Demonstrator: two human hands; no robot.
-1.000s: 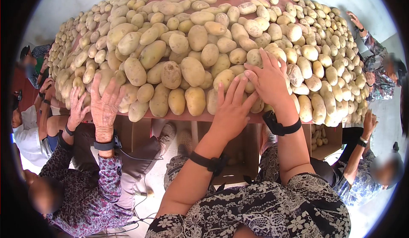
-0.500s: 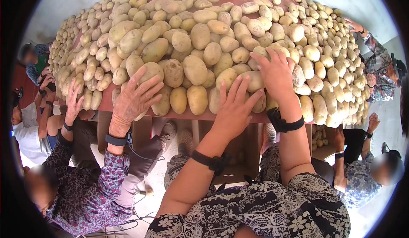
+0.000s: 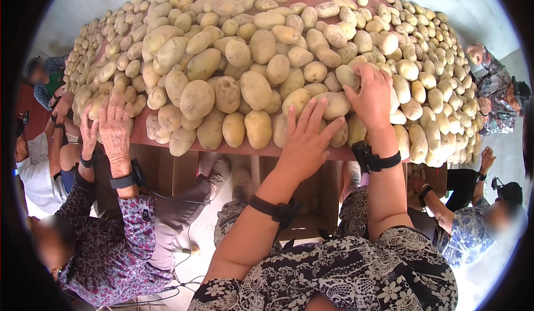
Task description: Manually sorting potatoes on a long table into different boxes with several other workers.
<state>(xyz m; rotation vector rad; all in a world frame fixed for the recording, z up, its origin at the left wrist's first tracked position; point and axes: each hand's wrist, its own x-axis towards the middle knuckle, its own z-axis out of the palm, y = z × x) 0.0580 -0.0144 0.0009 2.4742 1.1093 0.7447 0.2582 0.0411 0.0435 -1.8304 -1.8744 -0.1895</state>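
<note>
A broad heap of yellow-brown potatoes point(image 3: 256, 91) covers the red table in front of me. My left hand point(image 3: 307, 138) lies on the heap's front edge, open, its fingers stretched and apart. Its fingertips touch an oval potato point(image 3: 296, 99) and a wider one point(image 3: 335, 105) beside it. Higher and to the right, my right hand point(image 3: 371, 102) bends its thumb and fingers around the right end of a greenish potato point(image 3: 346, 77). The palm side of that hand is hidden.
At my left a co-worker's hand point(image 3: 115, 127) rests on potatoes; another co-worker point(image 3: 473, 236) sits at my right. A red table edge point(image 3: 267, 152) runs along the front. Below it stands a cardboard box point(image 3: 314, 222). Cables point(image 3: 178, 286) lie on the floor.
My right hand has closed around the greenish potato, while my left hand keeps its place. The left co-worker's hand has moved left off the potatoes near the table's front edge.
</note>
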